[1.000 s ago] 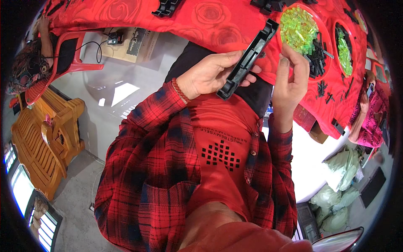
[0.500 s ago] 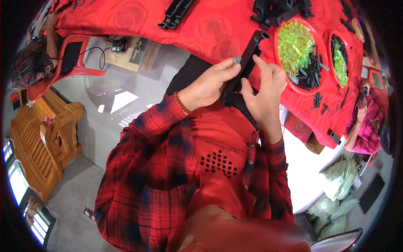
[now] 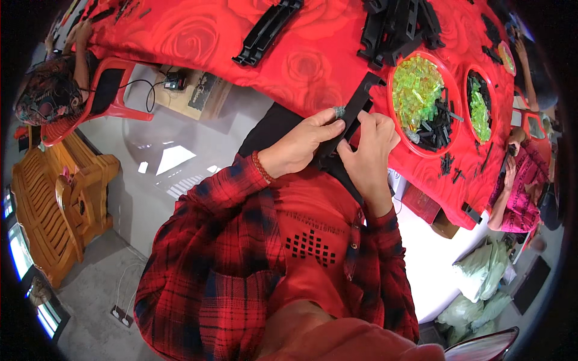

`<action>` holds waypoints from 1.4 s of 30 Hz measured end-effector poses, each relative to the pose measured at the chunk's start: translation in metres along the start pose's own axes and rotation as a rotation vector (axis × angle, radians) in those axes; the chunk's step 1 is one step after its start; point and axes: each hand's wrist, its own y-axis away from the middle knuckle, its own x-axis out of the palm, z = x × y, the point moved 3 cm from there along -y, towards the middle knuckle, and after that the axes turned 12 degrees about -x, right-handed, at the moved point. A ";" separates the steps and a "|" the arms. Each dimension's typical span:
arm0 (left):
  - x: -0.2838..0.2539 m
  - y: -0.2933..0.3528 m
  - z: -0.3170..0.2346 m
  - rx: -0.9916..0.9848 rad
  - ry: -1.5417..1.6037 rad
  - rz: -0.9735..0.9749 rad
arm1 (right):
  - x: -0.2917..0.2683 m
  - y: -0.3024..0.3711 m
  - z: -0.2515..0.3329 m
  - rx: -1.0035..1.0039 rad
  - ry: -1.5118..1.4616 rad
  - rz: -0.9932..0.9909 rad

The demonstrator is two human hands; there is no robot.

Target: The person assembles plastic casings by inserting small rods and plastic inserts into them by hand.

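Observation:
A long black plastic part (image 3: 365,91) slants up from my lap, its far end over the edge of the red tablecloth. My left hand (image 3: 301,143) grips its left side, thumb on top; a greyish wrap covers one fingertip. My right hand (image 3: 371,144) is closed on the part's right side, with curled fingers and thumb pressed against it. Anything small between those fingers is hidden. Just right of the far end is a red bowl (image 3: 435,155) of yellow-green clear pieces and small black pieces.
More black plastic parts (image 3: 397,30) are piled at the back, and a pair (image 3: 268,33) lies further left. A second bowl (image 3: 481,140) stands right. Loose black bits (image 3: 447,163) lie nearby. Other people sit at left and right; a red chair (image 3: 123,90) stands left.
My right fingers have curled in and closed onto the black part; before, they were spread beside it. The tabletop sits slightly lower in view. My left hand keeps its grip.

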 end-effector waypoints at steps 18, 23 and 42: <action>-0.014 -0.002 -0.012 0.045 0.110 -0.137 | 0.008 0.000 -0.006 -0.056 -0.013 -0.120; -0.015 -0.003 -0.015 0.042 0.102 -0.154 | 0.010 0.000 -0.008 -0.050 -0.024 -0.130; -0.021 -0.013 -0.008 0.029 0.078 -0.147 | 0.009 0.003 -0.010 -0.065 0.028 -0.141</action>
